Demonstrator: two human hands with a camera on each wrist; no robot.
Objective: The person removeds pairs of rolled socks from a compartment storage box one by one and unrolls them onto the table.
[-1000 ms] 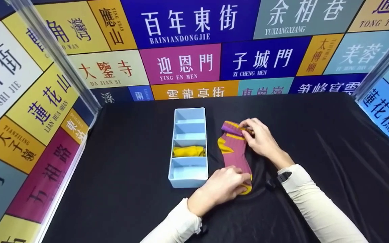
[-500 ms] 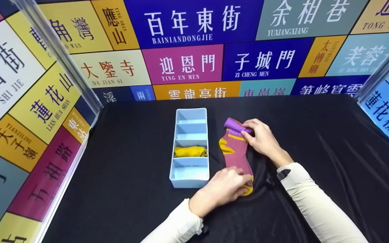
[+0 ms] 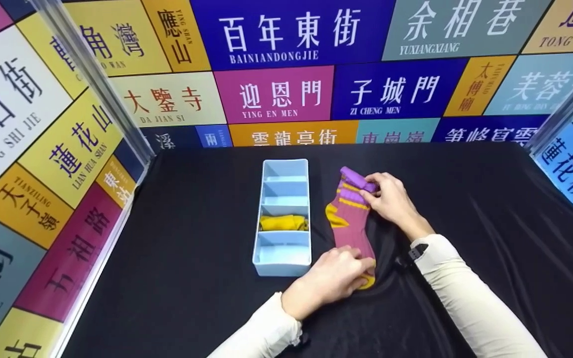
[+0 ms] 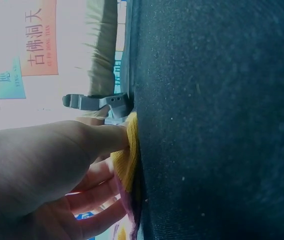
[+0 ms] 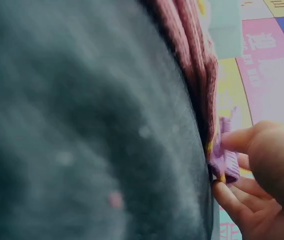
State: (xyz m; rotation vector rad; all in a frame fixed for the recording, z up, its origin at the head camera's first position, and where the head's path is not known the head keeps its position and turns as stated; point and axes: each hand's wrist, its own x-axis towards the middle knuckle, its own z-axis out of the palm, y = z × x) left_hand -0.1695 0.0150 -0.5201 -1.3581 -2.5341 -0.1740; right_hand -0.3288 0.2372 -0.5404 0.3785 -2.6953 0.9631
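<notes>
A pink ribbed sock (image 3: 352, 226) with a yellow heel and toe lies on the black cloth. At its far end the purple cuff (image 3: 356, 178) is partly turned over. My right hand (image 3: 391, 199) pinches the cuff at its right side, thumb against fingers, as the right wrist view shows up close. My left hand (image 3: 334, 273) presses the yellow toe (image 4: 126, 162) to the cloth with thumb and fingertips, the fingers fairly straight in the left wrist view. In the head view this hand covers part of the toe end.
Left of the sock stands a light blue divided box (image 3: 282, 268). A folded yellow cloth item (image 3: 283, 223) sits in one of its compartments. Black cloth (image 3: 192, 248) covers the table, and printed panels (image 3: 286, 94) wall the back and sides.
My right hand has moved slightly away and turned the cuff; more of its purple side and yellow stripes shows. The left hand stays on the toe. The head view has shifted slightly.
</notes>
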